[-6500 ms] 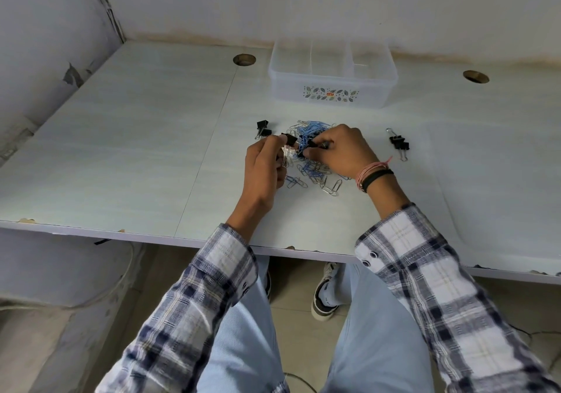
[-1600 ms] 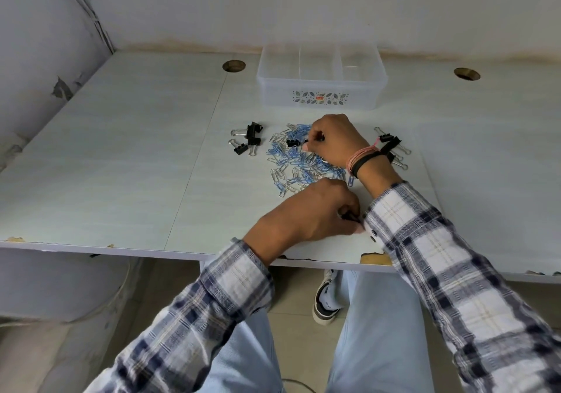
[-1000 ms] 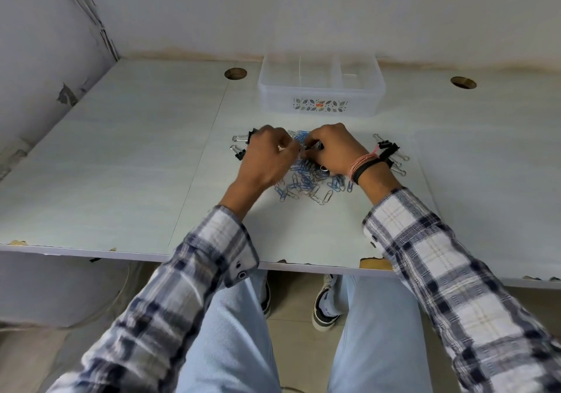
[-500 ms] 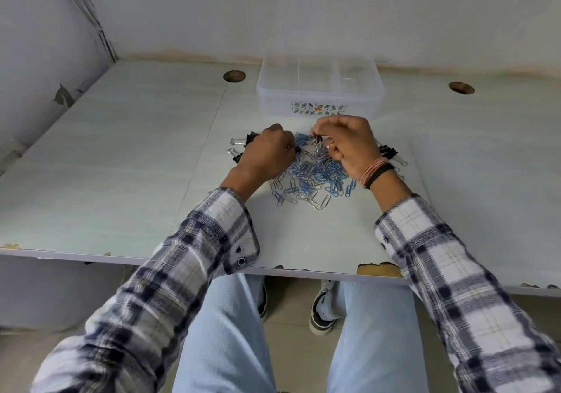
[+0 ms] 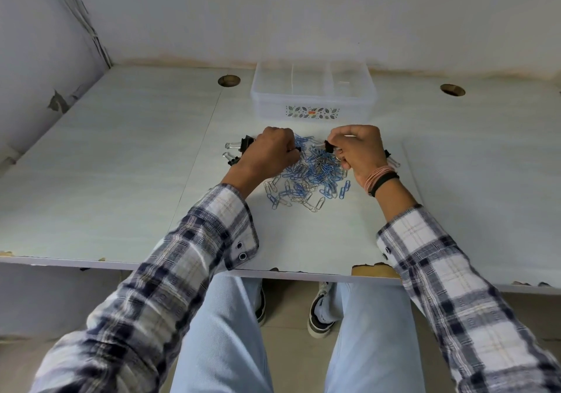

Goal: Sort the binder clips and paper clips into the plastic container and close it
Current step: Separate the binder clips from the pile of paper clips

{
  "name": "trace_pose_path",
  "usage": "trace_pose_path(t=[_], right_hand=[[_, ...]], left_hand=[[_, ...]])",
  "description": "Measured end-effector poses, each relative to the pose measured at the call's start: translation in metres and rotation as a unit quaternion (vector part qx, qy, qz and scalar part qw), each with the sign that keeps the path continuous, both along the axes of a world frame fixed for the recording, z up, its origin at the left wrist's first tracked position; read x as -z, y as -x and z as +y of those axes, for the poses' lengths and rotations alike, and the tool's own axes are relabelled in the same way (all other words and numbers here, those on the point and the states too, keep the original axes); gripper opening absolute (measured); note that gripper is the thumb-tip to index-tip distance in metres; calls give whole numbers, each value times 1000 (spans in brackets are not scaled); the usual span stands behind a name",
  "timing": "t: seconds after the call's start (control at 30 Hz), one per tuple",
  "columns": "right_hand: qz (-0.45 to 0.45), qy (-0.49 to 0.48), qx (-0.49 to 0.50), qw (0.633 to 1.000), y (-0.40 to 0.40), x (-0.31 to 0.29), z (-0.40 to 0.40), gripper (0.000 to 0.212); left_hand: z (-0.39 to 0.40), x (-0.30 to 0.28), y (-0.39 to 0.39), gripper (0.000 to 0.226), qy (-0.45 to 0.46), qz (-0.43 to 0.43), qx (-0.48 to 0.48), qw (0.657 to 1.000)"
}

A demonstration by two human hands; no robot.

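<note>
A heap of blue and silver paper clips (image 5: 309,177) lies on the pale table in front of me. My left hand (image 5: 270,152) is closed at the heap's left edge, pinching a small black binder clip (image 5: 297,149). My right hand (image 5: 358,149) is closed at the heap's right side, with another black binder clip (image 5: 328,146) held between thumb and fingers. Two black binder clips (image 5: 239,146) lie to the left of my left hand. A further binder clip (image 5: 391,158) peeks out behind my right wrist. The clear plastic container (image 5: 312,111) stands open behind the heap, with dividers inside.
The table (image 5: 121,165) has two round cable holes, one (image 5: 229,80) left of the container and one (image 5: 452,89) far right. Walls close the back and left sides. The table's front edge (image 5: 373,269) is chipped above my knees.
My left hand came back from the table's front edge to the heap's left side. Both hands have closed on black binder clips, and the right hand has shifted slightly right and up.
</note>
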State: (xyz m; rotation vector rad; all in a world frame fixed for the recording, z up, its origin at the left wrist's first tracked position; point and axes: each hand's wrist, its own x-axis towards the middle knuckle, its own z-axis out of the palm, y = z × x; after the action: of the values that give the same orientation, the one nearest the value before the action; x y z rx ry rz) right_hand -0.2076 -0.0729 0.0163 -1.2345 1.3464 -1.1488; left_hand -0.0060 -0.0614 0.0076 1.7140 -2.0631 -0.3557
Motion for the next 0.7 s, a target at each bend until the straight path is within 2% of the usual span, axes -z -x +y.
trace_pose_path(t=[0.1, 0.2, 0.27, 0.37, 0.43, 0.47, 0.5, 0.53, 0.57, 0.6, 0.63, 0.7], right_hand=[[-19, -2, 1, 1000, 4, -3, 2, 10], [-170, -45, -11, 984, 10, -7, 0, 4], [-290, -106, -35, 950, 16, -7, -4, 8], [-397, -182, -64, 897, 24, -4, -7, 11], [-439, -206, -55, 873, 29, -3, -8, 9], [-448, -213, -41, 867, 33, -3, -8, 8], [-441, -217, -31, 870, 37, -5, -9, 7], [-413, -216, -25, 884, 42, -7, -9, 6], [-355, -206, -18, 912, 47, -10, -9, 5], [-266, -184, -4, 946, 53, -12, -9, 5], [-155, -153, 17, 976, 59, -13, -9, 6], [67, -87, 42, 993, 72, -14, -11, 6]], left_hand=[[5, -6, 2, 22, 12, 95, -24, 995], [9, -9, 2, 29, 19, 244, -75, 967], [11, -12, 0, 33, -44, 418, -115, 900], [16, -20, -8, 21, -140, 646, -125, 740], [15, -25, -18, 23, -173, 727, -132, 652], [14, -26, -24, 26, -176, 737, -144, 636], [14, -27, -30, 25, -164, 720, -158, 656], [15, -26, -36, 20, -135, 670, -173, 709], [16, -25, -42, 16, -97, 584, -194, 783], [16, -23, -48, 15, -60, 473, -216, 852], [15, -20, -55, 14, -26, 364, -234, 901], [12, -14, -66, 11, -13, 217, -248, 944]])
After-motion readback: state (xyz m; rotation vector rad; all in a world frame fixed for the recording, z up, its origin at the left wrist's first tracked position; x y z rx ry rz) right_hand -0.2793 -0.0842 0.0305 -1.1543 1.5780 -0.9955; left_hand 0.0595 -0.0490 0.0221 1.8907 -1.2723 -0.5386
